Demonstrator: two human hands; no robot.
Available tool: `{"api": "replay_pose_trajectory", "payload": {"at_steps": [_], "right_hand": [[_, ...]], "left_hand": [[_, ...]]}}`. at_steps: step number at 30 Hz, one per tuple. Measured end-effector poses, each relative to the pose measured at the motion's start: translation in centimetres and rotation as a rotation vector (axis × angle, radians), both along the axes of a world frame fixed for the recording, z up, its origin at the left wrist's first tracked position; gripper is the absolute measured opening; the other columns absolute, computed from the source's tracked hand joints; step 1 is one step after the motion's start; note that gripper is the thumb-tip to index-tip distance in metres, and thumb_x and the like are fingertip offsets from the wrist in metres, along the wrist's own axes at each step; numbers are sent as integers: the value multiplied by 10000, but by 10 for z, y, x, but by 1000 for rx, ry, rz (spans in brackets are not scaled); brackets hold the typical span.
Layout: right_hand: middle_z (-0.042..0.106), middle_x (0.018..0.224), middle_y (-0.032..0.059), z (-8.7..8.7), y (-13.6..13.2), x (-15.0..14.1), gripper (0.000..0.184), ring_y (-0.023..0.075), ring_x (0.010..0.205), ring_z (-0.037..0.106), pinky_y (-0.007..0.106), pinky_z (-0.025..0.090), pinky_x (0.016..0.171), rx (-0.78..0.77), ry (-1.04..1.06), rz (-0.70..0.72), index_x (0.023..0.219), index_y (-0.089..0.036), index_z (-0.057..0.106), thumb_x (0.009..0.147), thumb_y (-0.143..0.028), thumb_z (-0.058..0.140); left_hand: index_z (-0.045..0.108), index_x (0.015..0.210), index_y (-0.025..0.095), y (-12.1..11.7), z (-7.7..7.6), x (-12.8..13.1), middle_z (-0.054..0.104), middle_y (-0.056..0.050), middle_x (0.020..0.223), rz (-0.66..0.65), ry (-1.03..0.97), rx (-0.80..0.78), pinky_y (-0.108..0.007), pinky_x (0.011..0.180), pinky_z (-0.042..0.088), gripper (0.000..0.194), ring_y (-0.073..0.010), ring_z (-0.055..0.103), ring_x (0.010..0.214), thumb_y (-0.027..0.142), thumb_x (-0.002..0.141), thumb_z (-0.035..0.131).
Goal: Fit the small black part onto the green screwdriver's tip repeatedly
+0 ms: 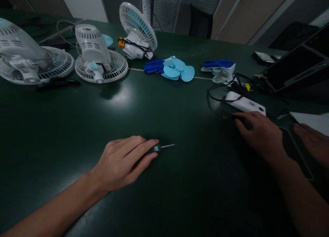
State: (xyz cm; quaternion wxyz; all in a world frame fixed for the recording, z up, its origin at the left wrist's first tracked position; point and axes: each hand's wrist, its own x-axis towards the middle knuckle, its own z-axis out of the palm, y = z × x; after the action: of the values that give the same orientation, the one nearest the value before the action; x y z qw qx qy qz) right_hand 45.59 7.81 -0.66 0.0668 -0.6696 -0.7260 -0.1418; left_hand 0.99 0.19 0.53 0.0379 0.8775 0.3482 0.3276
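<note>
My left hand (125,158) is closed round the dark green handle of a screwdriver (156,148), which lies low over the table with its thin metal shaft pointing right. My right hand (259,131) rests on the table farther right, fingers curled, with something small and dark at the fingertips that I cannot make out. Just left of those fingertips lie a few tiny, light bits (225,117), too small to name. Behind the right hand is a white power bank-like box (245,102) with a black cable. A dark flat device (298,154) lies partly under my right wrist.
Two white fan bodies (94,48) (28,55) lie on their grilles at the back left, beside an upright fan (138,31). Light-blue fan blades (177,69) and blue-white gloves (221,69) lie along the back. Another person's hand (312,141) rests at the right, near white paper (313,122).
</note>
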Motion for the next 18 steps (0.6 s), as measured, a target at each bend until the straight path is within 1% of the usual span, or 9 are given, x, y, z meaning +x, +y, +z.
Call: {"api": "replay_pose_trajectory", "payload": {"at_steps": [2, 5, 8, 11, 15, 18], "right_hand": [[652, 1233, 93, -1, -1, -2, 343, 271, 1060, 621, 356, 457, 721, 17, 3, -6, 1217, -263, 674, 932, -389, 531], [658, 1218, 112, -1, -2, -9, 366, 273, 1064, 604, 364, 451, 748, 87, 20, 15, 1229, -233, 687, 949, -379, 500], [654, 1227, 119, -2, -2, -15, 393, 293, 1108, 574, 384, 458, 797, 131, 33, 37, 1203, -216, 713, 959, -447, 510], [667, 1217, 110, -6, 1, -14, 393, 291, 1098, 576, 407, 466, 844, 130, 63, 85, 1108, -220, 758, 950, -508, 541], [709, 1141, 89, -8, 4, -11, 325, 255, 1023, 605, 388, 459, 852, 129, 101, 108, 998, -221, 785, 956, -457, 565], [715, 1135, 85, -7, 3, -14, 294, 251, 1024, 609, 370, 449, 850, 134, 96, 110, 1000, -213, 782, 946, -432, 593]], "left_hand": [[629, 1240, 124, 0, 0, 0, 684, -42, 915, 4, -3, 7, -235, 605, 484, 288, -108, 621, 719, 221, 970, 605], [627, 1240, 128, 0, 0, 0, 686, -43, 912, 8, -6, 8, -232, 603, 486, 283, -108, 621, 719, 227, 977, 594], [617, 1256, 131, 0, 0, -1, 681, -44, 916, 6, 3, -5, -239, 602, 485, 297, -110, 613, 712, 231, 977, 592], [609, 1268, 129, -1, -1, -2, 675, -46, 923, 3, 2, -8, -248, 601, 483, 315, -115, 611, 719, 222, 967, 606], [603, 1275, 125, -1, -1, -1, 674, -49, 935, -8, 2, -19, -251, 590, 483, 325, -118, 607, 716, 216, 963, 610], [609, 1265, 127, -1, -2, -1, 678, -47, 924, 4, 12, -10, -248, 588, 485, 315, -118, 610, 709, 225, 965, 608]]}}
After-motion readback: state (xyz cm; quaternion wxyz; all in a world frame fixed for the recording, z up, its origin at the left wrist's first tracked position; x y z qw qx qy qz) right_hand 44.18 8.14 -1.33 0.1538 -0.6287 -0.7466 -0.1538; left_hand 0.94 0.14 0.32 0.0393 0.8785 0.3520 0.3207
